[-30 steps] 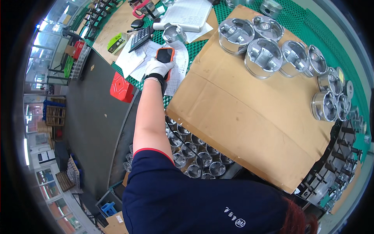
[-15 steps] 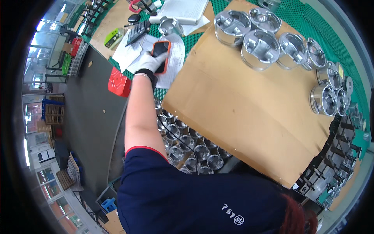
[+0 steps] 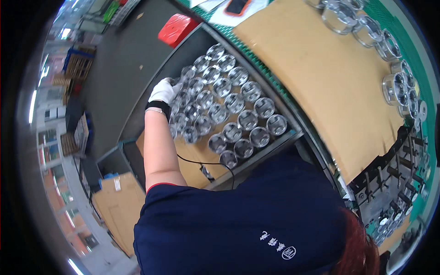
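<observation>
My left hand, in a white glove with a black band at the wrist, reaches down to the left side of a group of shiny metal pistons. Its fingertips are beside or touching the outermost pistons; whether they grip one I cannot make out. The pistons stand in rows on brown cardboard inside a dark-framed cart, below the bench. A thin black cable crosses near the cart's lower side. My right hand is out of the picture.
Brown cardboard covers the bench at right, with more pistons along its far edge. A phone in an orange case lies on papers at the top. Beside the cart sits a red box. Metal fixtures line the lower right.
My left hand has left the phone on the papers and moved down and left to the pistons in the cart. The view has shifted, so more of the cart shows.
</observation>
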Motion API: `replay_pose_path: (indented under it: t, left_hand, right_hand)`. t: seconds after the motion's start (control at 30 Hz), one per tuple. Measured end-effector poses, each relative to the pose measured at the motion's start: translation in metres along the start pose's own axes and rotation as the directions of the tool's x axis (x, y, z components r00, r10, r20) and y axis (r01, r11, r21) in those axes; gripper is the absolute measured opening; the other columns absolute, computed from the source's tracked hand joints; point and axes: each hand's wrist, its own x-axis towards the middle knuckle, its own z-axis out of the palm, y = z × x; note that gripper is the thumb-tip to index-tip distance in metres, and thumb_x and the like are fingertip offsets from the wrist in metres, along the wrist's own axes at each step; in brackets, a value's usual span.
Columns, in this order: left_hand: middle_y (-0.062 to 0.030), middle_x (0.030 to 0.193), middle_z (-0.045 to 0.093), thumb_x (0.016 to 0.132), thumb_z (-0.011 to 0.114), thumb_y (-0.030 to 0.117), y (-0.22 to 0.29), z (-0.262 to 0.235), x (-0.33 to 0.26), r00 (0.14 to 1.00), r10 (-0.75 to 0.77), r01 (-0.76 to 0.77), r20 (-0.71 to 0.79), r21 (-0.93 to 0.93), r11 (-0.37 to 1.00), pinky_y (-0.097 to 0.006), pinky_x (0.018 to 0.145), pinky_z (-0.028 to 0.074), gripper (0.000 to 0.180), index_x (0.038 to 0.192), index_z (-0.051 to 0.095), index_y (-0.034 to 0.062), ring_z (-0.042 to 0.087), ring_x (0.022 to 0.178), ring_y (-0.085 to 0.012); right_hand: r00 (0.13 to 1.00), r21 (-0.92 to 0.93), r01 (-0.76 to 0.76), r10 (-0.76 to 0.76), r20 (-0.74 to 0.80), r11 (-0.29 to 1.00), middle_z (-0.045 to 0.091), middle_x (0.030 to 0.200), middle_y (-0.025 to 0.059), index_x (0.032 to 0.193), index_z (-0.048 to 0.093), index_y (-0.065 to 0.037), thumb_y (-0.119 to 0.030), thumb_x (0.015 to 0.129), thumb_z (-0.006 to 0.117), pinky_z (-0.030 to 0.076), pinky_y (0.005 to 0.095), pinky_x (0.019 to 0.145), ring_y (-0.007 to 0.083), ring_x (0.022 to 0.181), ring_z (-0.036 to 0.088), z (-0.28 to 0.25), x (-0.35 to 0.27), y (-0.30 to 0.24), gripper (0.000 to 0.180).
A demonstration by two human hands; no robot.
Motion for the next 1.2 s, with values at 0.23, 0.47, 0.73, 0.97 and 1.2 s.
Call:
replay_pose_path:
  t: [0.23,0.47,0.73,0.97,1.2]
  left_hand:
    - [-0.0183,0.13,0.069,0.088,0.07,0.048,-0.151,0.07,-0.192,0.978,-0.191,0.187,0.088,0.049,0.981,-0.042,0.107,0.048,0.057,0.129,0.068,0.0085,0.064,0.123,-0.036]
    - [-0.0189,0.126,0.07,0.089,0.072,0.037,-0.189,0.174,-0.307,0.966,-0.053,0.022,0.255,0.122,0.992,-0.043,0.104,0.051,0.052,0.13,0.065,0.0062,0.065,0.119,-0.0364]
    - [-0.0203,0.122,0.069,0.084,0.068,0.014,-0.082,0.241,-0.223,0.87,0.391,-0.384,0.299,-0.086,0.92,-0.047,0.094,0.055,0.042,0.125,0.062,0.0059,0.069,0.108,-0.0384]
    - [-0.0219,0.14,0.059,0.084,0.066,0.013,-0.035,0.324,-0.148,0.802,0.418,-0.325,0.427,-0.276,0.905,-0.045,0.099,0.054,0.062,0.143,0.048,0.0055,0.066,0.119,-0.0366]
    - [-0.0173,0.15,0.048,0.077,0.079,0.023,-0.023,0.323,-0.119,0.779,0.314,-0.225,0.542,-0.225,0.948,-0.06,0.098,0.051,0.076,0.146,0.047,0.016,0.054,0.13,-0.0452]
  right_hand:
    - [0.457,0.107,-0.203,-0.002,0.889,0.973,0.069,0.105,0.0147,0.135,0.057,0.005,-0.027,0.105,0.05,0.052,0.0273,0.08,0.0215,0.083,0.067,0.118,-0.099,0.042,0.044]
    - [-0.006,0.069,0.38,-0.072,0.997,0.923,0.071,0.114,0.017,0.127,0.065,0.001,-0.021,0.096,0.07,0.054,0.037,0.093,0.0282,0.104,0.07,0.261,-0.192,0.11,0.038]
    - [-0.068,0.168,0.735,-0.175,0.982,0.657,0.069,0.121,0.0212,0.13,0.064,-0.003,-0.028,0.088,0.079,0.052,0.0427,0.101,0.0382,0.117,0.065,0.417,-0.263,0.102,0.051]
    - [-0.095,0.017,0.871,0.134,0.986,0.491,0.036,0.159,0.0286,0.159,0.032,-0.008,-0.042,0.074,0.087,0.043,0.0442,0.114,0.0431,0.141,0.046,0.533,-0.327,0.123,0.107]
    - [-0.059,-0.096,0.922,0.381,0.923,0.375,0.022,0.166,0.0276,0.164,0.016,-0.01,-0.043,0.072,0.088,0.038,0.0459,0.119,0.0407,0.149,0.036,0.619,-0.375,0.157,0.122]
